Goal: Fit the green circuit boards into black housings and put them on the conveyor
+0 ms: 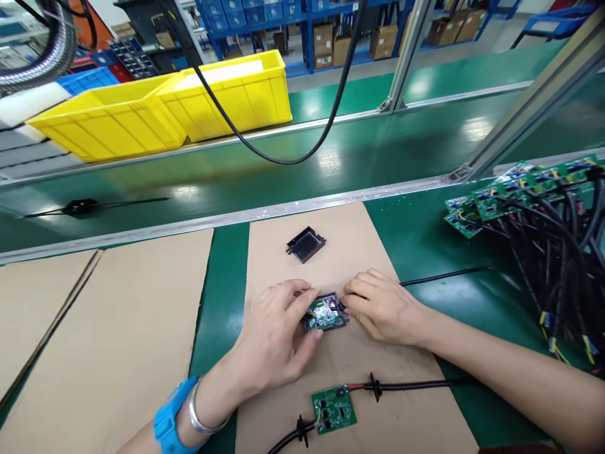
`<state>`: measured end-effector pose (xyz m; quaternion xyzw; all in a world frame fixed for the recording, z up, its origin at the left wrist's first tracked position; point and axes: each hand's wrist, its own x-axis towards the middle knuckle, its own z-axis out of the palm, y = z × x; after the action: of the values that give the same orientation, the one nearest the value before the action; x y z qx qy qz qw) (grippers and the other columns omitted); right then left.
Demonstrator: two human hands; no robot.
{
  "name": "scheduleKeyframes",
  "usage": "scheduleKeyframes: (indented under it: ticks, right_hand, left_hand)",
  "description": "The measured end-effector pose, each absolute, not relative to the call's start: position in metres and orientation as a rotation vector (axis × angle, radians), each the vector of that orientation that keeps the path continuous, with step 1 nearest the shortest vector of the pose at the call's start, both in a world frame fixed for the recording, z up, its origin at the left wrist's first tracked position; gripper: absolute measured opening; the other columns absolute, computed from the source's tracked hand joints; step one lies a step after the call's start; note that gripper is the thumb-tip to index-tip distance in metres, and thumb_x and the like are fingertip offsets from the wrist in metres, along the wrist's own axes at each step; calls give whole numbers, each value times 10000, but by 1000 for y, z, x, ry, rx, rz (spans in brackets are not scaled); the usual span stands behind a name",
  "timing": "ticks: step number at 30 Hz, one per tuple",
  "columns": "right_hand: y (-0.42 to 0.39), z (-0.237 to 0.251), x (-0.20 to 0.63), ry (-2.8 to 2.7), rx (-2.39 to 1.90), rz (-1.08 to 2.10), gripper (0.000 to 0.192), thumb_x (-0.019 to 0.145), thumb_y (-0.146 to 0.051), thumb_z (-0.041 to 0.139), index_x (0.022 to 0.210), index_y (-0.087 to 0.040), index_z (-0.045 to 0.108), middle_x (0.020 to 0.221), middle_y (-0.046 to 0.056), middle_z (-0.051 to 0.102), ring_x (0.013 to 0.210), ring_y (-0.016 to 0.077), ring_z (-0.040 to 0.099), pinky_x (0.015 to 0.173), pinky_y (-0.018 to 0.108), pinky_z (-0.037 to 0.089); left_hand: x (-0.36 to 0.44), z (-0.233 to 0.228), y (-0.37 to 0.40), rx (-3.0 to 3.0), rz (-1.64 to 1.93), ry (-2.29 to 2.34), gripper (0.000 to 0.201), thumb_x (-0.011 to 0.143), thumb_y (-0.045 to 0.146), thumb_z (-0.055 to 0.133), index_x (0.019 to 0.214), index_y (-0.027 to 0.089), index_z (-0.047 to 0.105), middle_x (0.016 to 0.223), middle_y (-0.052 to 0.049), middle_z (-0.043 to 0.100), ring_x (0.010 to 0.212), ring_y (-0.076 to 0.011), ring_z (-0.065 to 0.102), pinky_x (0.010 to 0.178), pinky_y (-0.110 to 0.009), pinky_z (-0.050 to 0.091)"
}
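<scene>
Case [336, 325], one, at centre: left fingers [302, 302] clamp its 9-o'clock side; whether right fingers [360, 287] grip at 3 o'clock is hidden, indeterminable. One shell [306, 244] lies near 12, one bare board [334, 408] near 6.

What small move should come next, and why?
Perhaps the right hand should gently press down at the right end of the black case, to seat the circuit board inside: that hand is there, the left hand holds the other end, and the board is uncovered.
</scene>
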<state>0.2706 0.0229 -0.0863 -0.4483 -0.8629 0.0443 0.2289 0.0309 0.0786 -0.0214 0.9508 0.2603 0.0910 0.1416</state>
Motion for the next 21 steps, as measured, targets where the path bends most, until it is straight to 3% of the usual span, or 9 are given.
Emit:
scheduleKeyframes:
  ticks: [9, 14, 18, 21]
  right_hand:
    - [24, -87, 269, -2318, -1235, 210, 185, 911, -187, 461, 923, -128, 635, 904, 91, 581, 851, 210, 481, 767, 359, 376]
    - [22, -86, 268, -2325, -1262, 218, 182, 870, -140, 451, 902, -123, 629, 912, 107, 578, 867, 223, 484, 783, 372, 390]
    - [24, -85, 272, -2291, -1241, 276, 163, 889, -172, 476, 938, -128, 624, 923, 97, 577, 884, 221, 494, 803, 372, 397]
    - [26, -87, 274, -2276, -1217, 265, 155, 913, -183, 481, 954, -140, 623, 927, 90, 583, 883, 215, 503, 797, 364, 401]
  left_hand:
    - [44, -41, 61, 2916, 117, 595, 448, 897, 299, 503, 1314, 139, 482, 1287, -115, 532, 1117, -275, 478, 933, -444, 409]
    - [50, -41, 60, 3017, 57, 562, 397, 897, 181, 437, 1285, 130, 504, 1276, -77, 574, 1157, -266, 468, 996, -454, 337]
    - [42, -23, 68, 2912, 64, 581, 467, 903, 358, 502, 1326, 165, 456, 1325, -105, 524, 1191, -284, 452, 998, -472, 359]
    - [31, -18, 72, 2823, 127, 757, 743, 815, 553, 593, 1383, 133, 362, 1358, -188, 451, 1216, -340, 430, 969, -515, 403]
